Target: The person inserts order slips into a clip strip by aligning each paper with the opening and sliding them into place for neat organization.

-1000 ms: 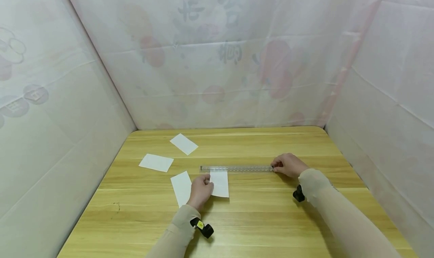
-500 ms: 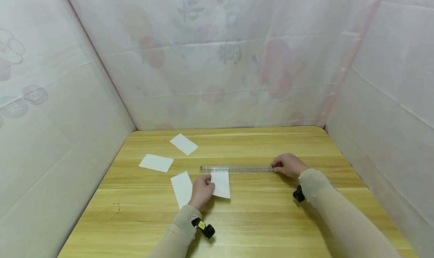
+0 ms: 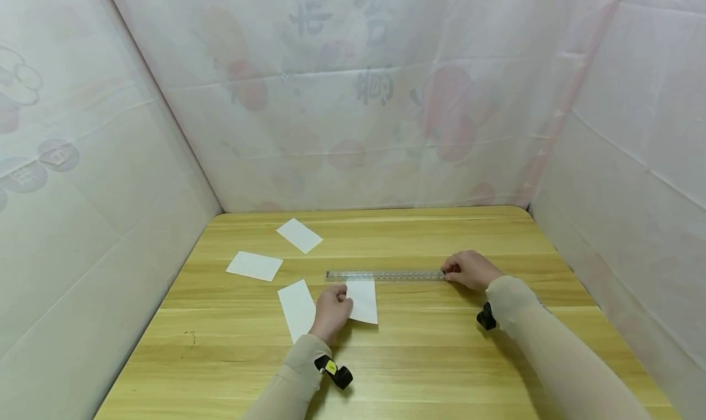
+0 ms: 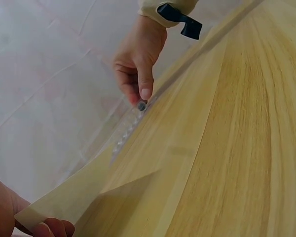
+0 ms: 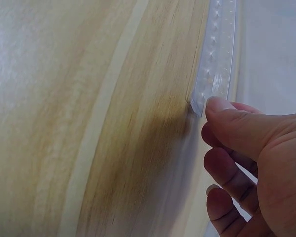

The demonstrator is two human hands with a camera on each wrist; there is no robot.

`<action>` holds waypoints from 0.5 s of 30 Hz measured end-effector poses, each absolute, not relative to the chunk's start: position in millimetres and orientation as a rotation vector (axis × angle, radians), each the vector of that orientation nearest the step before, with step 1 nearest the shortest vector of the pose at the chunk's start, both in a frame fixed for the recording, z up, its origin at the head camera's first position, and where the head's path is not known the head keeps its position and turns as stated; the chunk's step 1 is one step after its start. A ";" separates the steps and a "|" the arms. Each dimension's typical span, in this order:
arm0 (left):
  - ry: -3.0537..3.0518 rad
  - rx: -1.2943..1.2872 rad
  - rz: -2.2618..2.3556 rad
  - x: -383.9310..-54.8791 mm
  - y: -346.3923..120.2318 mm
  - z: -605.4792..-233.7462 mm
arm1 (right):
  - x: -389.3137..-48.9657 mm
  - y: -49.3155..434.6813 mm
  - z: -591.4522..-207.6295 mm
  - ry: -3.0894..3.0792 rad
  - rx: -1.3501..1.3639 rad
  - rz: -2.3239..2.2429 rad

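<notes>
A long clear plastic strip [image 3: 405, 275] with a row of rounded marks lies crosswise on the table in the head view. My right hand [image 3: 470, 269] pinches its right end between thumb and fingers, seen close up in the right wrist view. My left hand [image 3: 333, 311] pinches the left edge of a white paper card [image 3: 363, 301], below the strip's left part. The card's upper edge meets the strip; whether it sits under or inside it I cannot tell. In the left wrist view the held card [image 4: 71, 195] is tilted, one edge raised from the wood.
Several more white cards lie at left: one card [image 3: 298, 309] partly behind my left hand, another card [image 3: 254, 266] farther left, and a third card [image 3: 299, 235] near the back. Fabric walls [image 3: 353, 132] enclose the wooden table [image 3: 441, 365] at the back and sides.
My left hand and the card it pinches have slid slightly to the right along the strip. The right hand and the strip have stayed in place.
</notes>
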State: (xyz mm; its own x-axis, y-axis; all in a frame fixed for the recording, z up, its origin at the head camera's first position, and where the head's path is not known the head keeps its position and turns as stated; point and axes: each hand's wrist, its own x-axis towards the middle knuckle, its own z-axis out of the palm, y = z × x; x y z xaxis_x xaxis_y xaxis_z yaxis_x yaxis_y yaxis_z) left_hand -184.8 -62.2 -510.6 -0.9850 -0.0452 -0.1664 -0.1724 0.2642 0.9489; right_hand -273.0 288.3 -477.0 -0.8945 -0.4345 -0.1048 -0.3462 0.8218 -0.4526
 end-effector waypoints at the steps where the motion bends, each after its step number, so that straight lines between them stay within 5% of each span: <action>1: 2.407 -0.207 1.834 -185.0 -62.0 -511.1 | -273.0 288.2 -477.1 2.802 -0.609 -0.639; 15: 2.405 -0.212 1.832 -185.2 -56.5 -509.4 | -274.9 290.9 -479.8 2.802 -0.632 -0.640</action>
